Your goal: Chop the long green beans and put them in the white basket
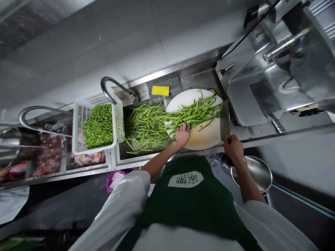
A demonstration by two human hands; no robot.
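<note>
On a round white cutting board (183,99) lies a bundle of long green beans (199,111), which trails left into a sink. My left hand (183,134) rests on the near side of the bundle, fingers curled over the beans. At the board's right edge my right hand (233,149) is closed round the dark handle of a cleaver. The wide cleaver blade (224,120) stands at the right end of the beans. Finely chopped green pieces (98,125) fill a white plastic basket (114,125) to the left.
A curved faucet (106,83) rises behind the sink. Behind the board lies a yellow sponge (160,90). A metal slicing machine (277,76) and another cleaver (270,111) are at the right. Below is a steel bowl (259,172). Raw meat (49,153) soaks in the left sinks, near another person's sleeve (14,204).
</note>
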